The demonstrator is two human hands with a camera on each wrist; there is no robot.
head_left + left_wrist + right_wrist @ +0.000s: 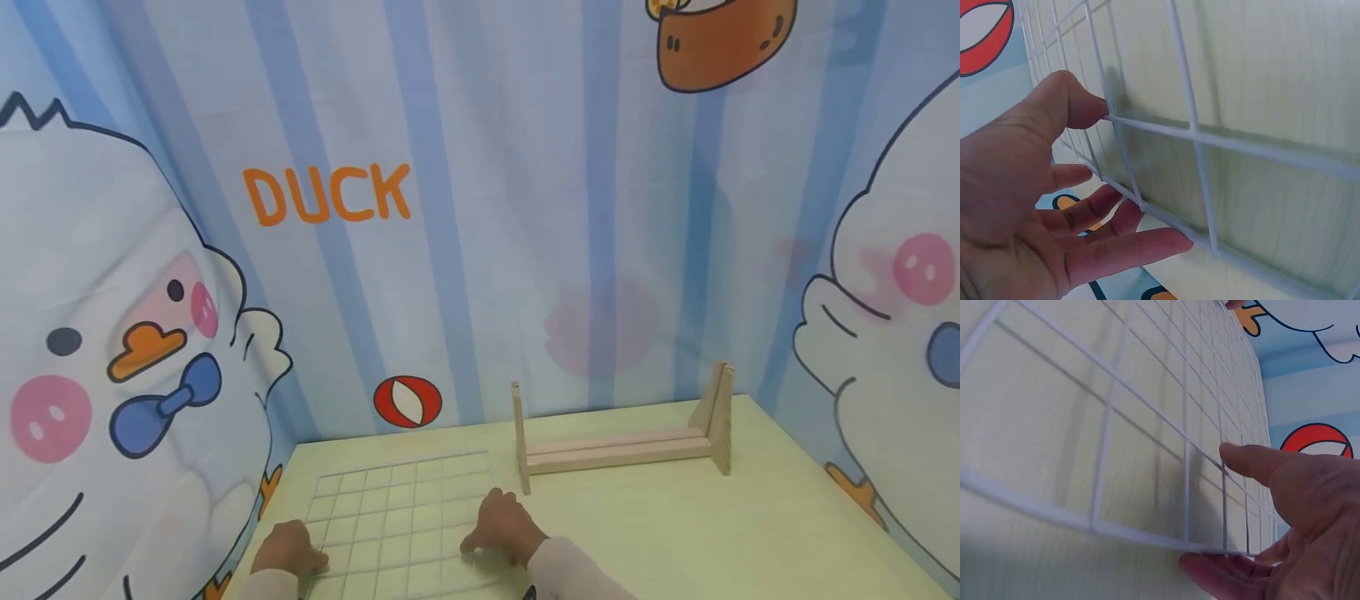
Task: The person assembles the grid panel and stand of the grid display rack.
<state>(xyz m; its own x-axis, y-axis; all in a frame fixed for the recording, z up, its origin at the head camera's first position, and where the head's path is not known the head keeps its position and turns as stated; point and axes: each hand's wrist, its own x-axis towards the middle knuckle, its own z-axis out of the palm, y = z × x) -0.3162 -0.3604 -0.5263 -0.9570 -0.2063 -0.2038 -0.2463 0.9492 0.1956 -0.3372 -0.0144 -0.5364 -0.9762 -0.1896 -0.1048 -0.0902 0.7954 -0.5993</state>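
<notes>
- Work item: I locate the grid [411,532], of white wire, over the left part of the surface [675,533]. Its left side runs near the left edge; its far side is near the far-left corner.
- Left hand [288,550]: I read it as grasping the grid's left side. The thumb meets an inner wire; the fingers [1129,253] bear on the outer wire.
- Right hand [504,529]: I read it as grasping the grid's right side, thumb at an inner wire, fingers under the outer wire.
- Hold rationale: I judge that opposed grips share the load and limit tilt. Wire shadows fall apart from the wires in both wrist views, so I take at least the gripped parts to be raised off the surface.
- Stand [618,452]: wooden, two uprights joined by a crossbar, near the far edge, right of centre. Its left upright is just beside the grid's far-right corner. I judge this position suits hand clearance.
- Surface: pale yellow, faintly grained. I cannot see its near edge.
- Room: a blue striped backdrop [510,208] rises beyond the far edge and both sides, printed with ducks [90,283], a red ball [407,402] and orange lettering [335,193].
</notes>
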